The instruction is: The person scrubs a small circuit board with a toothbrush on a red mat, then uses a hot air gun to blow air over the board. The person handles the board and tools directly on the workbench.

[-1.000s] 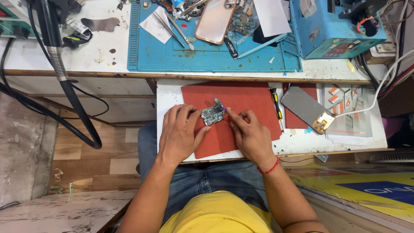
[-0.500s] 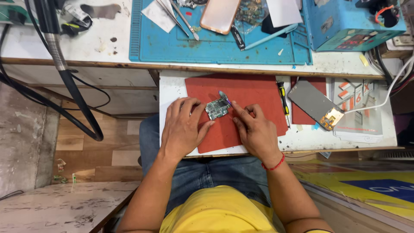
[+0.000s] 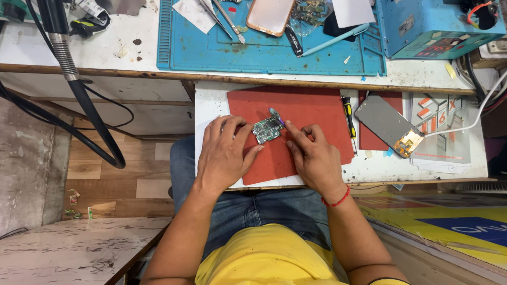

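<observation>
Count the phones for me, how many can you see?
2. A phone with a pinkish case lies on the blue mat at the top; an opened phone lies right of the red mat. Others may be out of frame.

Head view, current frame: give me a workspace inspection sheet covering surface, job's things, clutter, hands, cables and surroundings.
Surface: white pull-out shelf with a red mat on it, below a white bench.
Job's things: small green circuit board lying on the red mat.
Clutter: screwdriver, opened phone, blue mat with tweezers, blue box.
Hands: left hand touches the board's left edge; right hand meets its right edge with a small purple tool; grip not clearly visible.
Cables: black hose hangs at left; white cable at right.
Surroundings: wooden floor, marble-patterned top.
</observation>
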